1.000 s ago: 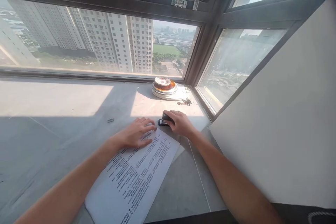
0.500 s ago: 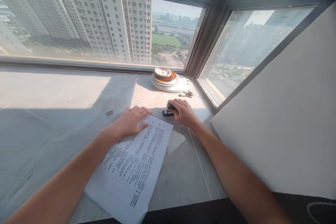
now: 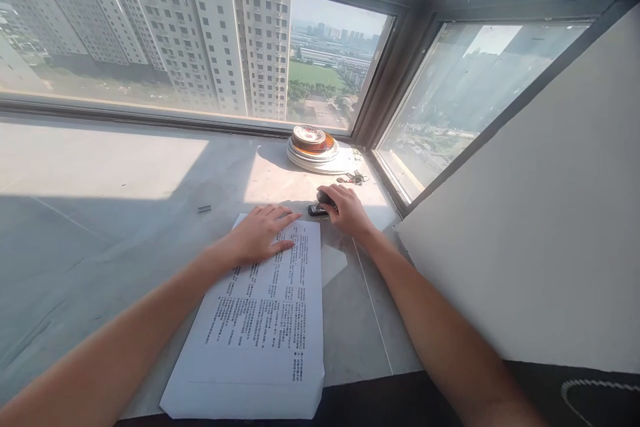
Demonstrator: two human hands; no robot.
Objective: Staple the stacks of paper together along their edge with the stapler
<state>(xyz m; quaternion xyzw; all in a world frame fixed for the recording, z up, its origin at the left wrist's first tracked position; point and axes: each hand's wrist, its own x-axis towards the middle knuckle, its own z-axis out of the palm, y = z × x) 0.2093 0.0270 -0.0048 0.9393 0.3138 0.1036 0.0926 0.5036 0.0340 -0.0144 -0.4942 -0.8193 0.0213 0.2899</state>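
A stack of printed paper sheets lies on the grey stone window ledge, its near edge at the ledge's front. My left hand rests flat on the upper part of the sheets, fingers stretched out. My right hand is closed over a small black stapler that sits on the ledge just beyond the paper's top right corner. Most of the stapler is hidden under the fingers.
A stack of plates stands in the sunlit far corner by the window frame, with a small bunch of keys beside it. A short strip of staples lies left of the paper. A white wall closes the right side.
The paper has turned from slanted to nearly straight under my left hand. My right hand stays on the stapler. The view has shifted slightly.
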